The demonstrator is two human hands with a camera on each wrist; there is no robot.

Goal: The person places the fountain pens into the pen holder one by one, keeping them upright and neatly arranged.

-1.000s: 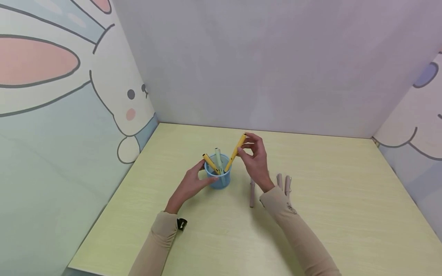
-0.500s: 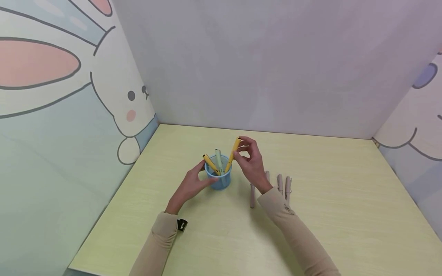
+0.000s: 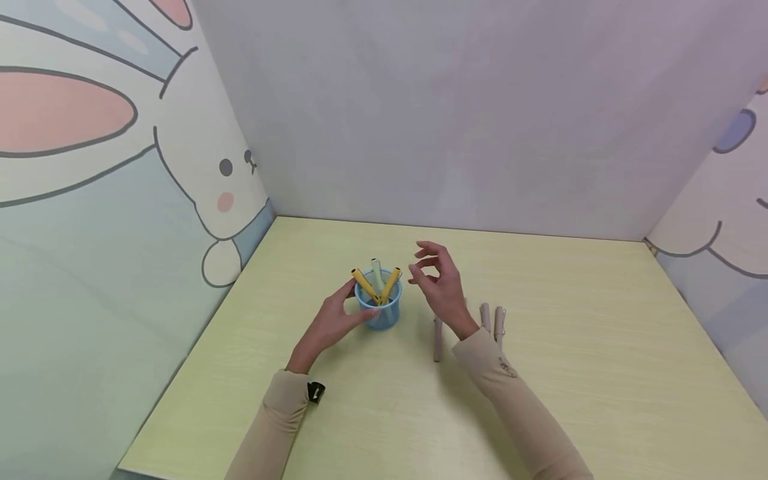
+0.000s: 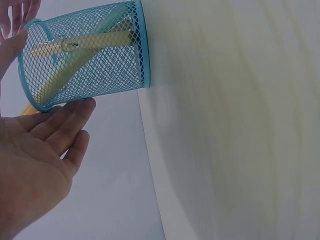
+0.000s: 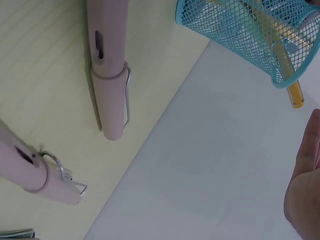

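A blue mesh pen cup (image 3: 387, 320) stands upright on the table, and my left hand (image 3: 329, 323) holds it with thumb and fingers to either side of the rim. In the left wrist view the fingers (image 4: 67, 125) lie along the mesh. Two yellow pens (image 3: 392, 283) and a pale green pen (image 3: 377, 270) lean inside the cup, their ends sticking out above it. Just right of the cup my right hand (image 3: 443, 287) hovers with nothing in it, fingers loosely bent. In the right wrist view, one yellow pen (image 5: 296, 95) pokes out past the rim near that hand.
Several dusty-pink pens with wire clips lie on the pale yellow table (image 3: 600, 333), one pen (image 3: 438, 340) beside the right wrist and another pen (image 3: 500, 323) further right, partly behind the sleeve. A grey-white wall (image 3: 456, 120) rises behind the table, and walls with cartoon drawings flank it.
My right hand has lowered a yellow pen into the cup and let go; the pen now leans on the rim. That hand has drawn slightly right. The left hand stays put.
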